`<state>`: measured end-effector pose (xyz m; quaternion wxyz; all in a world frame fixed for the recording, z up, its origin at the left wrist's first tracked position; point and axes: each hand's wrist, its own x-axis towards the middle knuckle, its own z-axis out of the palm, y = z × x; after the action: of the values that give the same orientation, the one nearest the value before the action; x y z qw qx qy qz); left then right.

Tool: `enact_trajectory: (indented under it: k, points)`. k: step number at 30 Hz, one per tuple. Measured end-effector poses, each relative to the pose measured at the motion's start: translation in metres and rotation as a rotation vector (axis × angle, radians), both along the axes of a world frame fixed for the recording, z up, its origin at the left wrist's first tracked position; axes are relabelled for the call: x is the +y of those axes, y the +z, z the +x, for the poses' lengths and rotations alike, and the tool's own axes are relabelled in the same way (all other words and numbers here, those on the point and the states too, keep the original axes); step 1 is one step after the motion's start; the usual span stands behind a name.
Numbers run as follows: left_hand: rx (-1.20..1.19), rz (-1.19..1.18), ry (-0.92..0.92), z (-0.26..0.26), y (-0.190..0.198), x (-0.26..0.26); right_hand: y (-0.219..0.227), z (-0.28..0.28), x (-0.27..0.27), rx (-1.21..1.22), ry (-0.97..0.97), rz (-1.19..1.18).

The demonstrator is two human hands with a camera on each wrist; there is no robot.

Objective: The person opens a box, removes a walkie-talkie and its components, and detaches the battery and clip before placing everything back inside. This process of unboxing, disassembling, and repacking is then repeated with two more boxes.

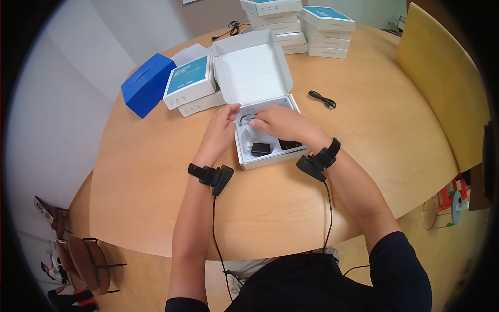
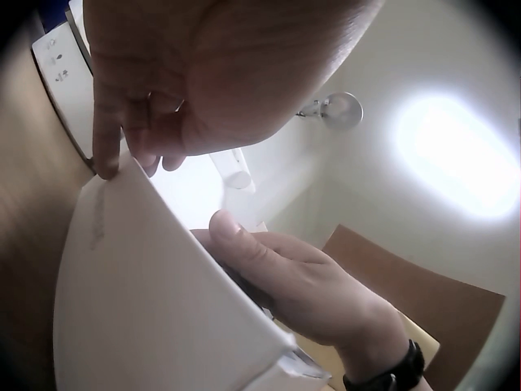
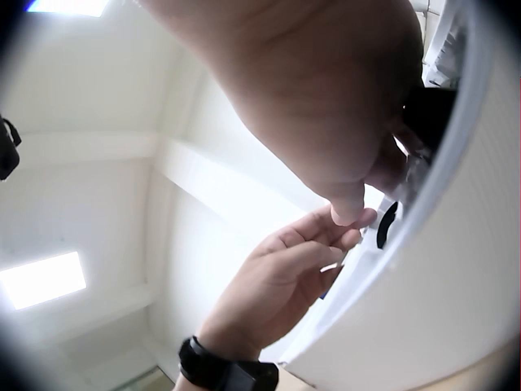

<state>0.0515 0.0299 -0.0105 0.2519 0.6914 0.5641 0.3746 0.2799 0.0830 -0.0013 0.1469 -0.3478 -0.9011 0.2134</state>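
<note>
An open white box [image 1: 253, 164] has a molded tray inside, holding a black power adapter [image 1: 260, 149], a thin black cable [image 1: 244, 119] and a black device [image 1: 289, 144]. My left hand [image 1: 221, 132] rests at the box's left rim with its fingers loosely bent. In the left wrist view, one finger reaches down outside the box wall. My right hand [image 1: 285, 125] reaches over the tray from the right, its thumb close to the thin cable. Its other fingertips are hidden in the box, so I cannot tell whether they grip anything.
Behind the box's raised lid [image 1: 253, 67] stand stacked white boxes [image 1: 327, 41]. More boxes with blue labels [image 1: 189, 78] sit to the left, beside a blue box [image 1: 148, 86]. A coiled black cable [image 1: 322, 99] lies right of the lid. A yellow chair back [image 1: 436, 78] borders the table's right.
</note>
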Motion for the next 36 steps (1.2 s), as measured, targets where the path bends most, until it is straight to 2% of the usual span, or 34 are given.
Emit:
enact_trajectory:
  k: [3, 6, 9, 13, 14, 17, 20, 23, 26, 29, 32, 36]
  points:
    - [-0.028, 0.000, -0.002, -0.002, -0.003, 0.002, 0.012, 0.011, 0.008, 0.333, -0.030, -0.082]
    - [-0.013, -0.004, 0.004, -0.001, -0.002, -0.001, 0.030, 0.025, 0.023, 0.563, -0.089, -0.204]
    - [0.015, -0.011, 0.010, 0.001, 0.003, -0.004, 0.053, 0.045, 0.023, 0.733, -0.111, -0.264]
    - [0.021, -0.013, 0.012, 0.003, 0.004, -0.005, 0.069, 0.077, 0.033, 0.772, -0.309, -0.119]
    - [0.023, -0.010, 0.016, 0.003, 0.004, -0.005, 0.070, 0.082, 0.033, 0.756, -0.379, -0.052]
    - [0.023, -0.018, 0.015, 0.003, 0.003, -0.004, 0.059, 0.106, 0.052, 0.412, -0.570, 0.004]
    - [0.031, -0.013, 0.010, 0.002, 0.004, -0.004, 0.050, 0.111, 0.051, 0.047, -0.636, -0.034]
    - [0.048, -0.005, 0.022, 0.002, 0.003, -0.003, 0.039, 0.106, 0.051, -0.071, -0.588, 0.143]
    - [0.053, 0.027, 0.008, 0.001, 0.000, -0.002, 0.040, 0.086, 0.045, 0.265, -0.460, 0.129]
    - [0.047, 0.038, 0.015, 0.001, 0.000, -0.004, 0.036, 0.048, 0.027, 0.463, -0.180, 0.019]
    - [0.033, 0.052, 0.004, 0.000, -0.002, -0.003, 0.047, 0.023, -0.003, 0.150, -0.140, -0.049]
    - [0.027, 0.068, -0.012, -0.001, -0.004, -0.003, 0.012, 0.010, 0.001, 0.097, 0.120, -0.015]
